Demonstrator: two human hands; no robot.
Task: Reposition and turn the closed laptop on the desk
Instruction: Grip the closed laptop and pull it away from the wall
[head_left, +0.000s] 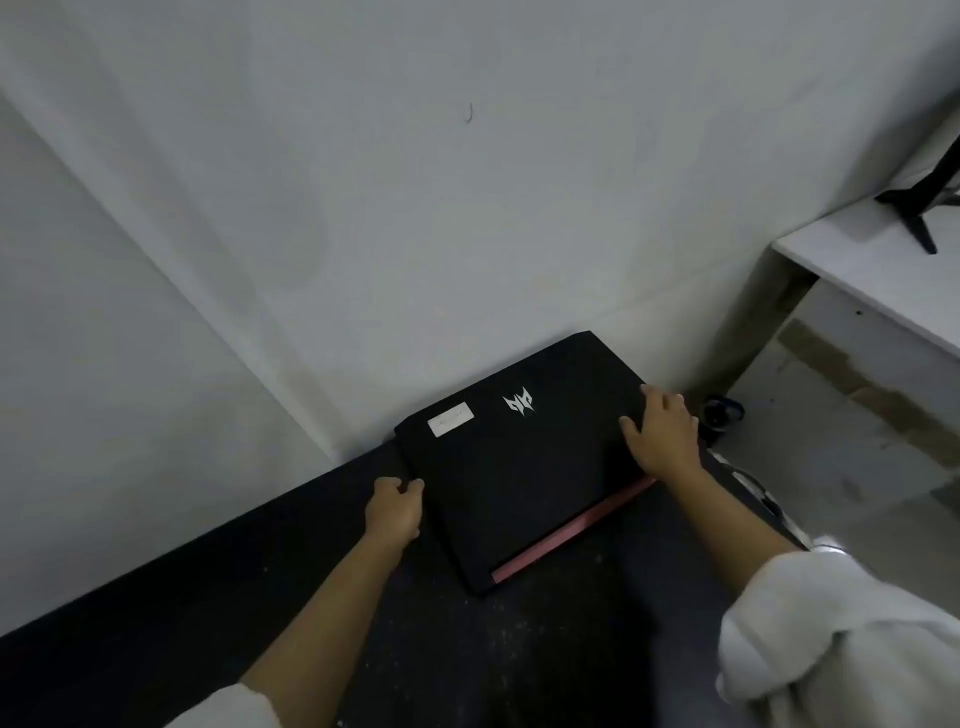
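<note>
The wall (467, 234) is blocking the far side of the laptop (519, 467), touching its far corner. The worktop (260, 587) is lying bare left of and nearer than the laptop.

A single head-worn camera looks forward and steeply down from above the near edge of the dark tabletop (208, 613), close over it. The view is tilted, facing the white wall (415, 182) behind the tabletop, wide-angle, with no second view.
</note>
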